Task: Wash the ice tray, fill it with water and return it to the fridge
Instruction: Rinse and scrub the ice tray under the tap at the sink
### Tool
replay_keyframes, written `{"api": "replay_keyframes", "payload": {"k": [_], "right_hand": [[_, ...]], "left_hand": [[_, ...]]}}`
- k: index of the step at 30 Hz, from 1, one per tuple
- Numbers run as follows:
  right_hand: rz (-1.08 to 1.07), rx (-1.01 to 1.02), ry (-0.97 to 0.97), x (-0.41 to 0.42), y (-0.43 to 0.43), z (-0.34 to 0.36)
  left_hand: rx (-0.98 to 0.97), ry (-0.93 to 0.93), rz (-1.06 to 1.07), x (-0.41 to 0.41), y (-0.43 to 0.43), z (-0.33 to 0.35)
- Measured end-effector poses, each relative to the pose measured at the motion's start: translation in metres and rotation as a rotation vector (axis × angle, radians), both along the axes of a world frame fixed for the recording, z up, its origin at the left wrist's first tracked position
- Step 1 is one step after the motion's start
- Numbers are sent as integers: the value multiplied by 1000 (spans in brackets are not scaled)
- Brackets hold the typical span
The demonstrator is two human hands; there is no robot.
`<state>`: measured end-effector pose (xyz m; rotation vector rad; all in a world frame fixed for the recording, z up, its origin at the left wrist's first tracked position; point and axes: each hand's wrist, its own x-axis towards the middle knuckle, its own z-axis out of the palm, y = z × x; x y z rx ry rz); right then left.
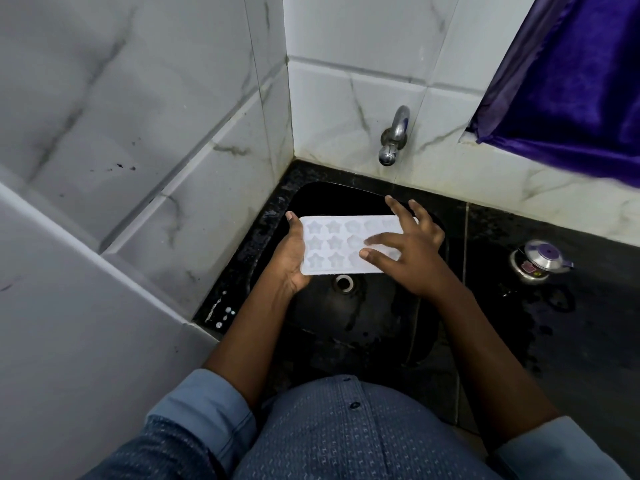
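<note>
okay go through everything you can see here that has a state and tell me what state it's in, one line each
ice tray: face up, held level over the sink
left hand: gripping the tray's left end
right hand: open, fingers spread on the tray
tap: no water running
sink: no standing water visible
curtain: hanging over the sill
</note>
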<state>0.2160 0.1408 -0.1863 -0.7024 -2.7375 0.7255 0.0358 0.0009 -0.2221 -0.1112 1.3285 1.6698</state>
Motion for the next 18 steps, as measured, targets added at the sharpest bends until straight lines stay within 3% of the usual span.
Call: {"api": "replay_keyframes", "payload": {"k": [7, 18], "right_hand": [[3, 146, -252, -3, 4, 8], [-12, 176, -251, -6, 5, 7]], "left_hand": [[32, -4, -26, 1, -1, -3], [13, -4, -31, 2, 2, 0]]}}
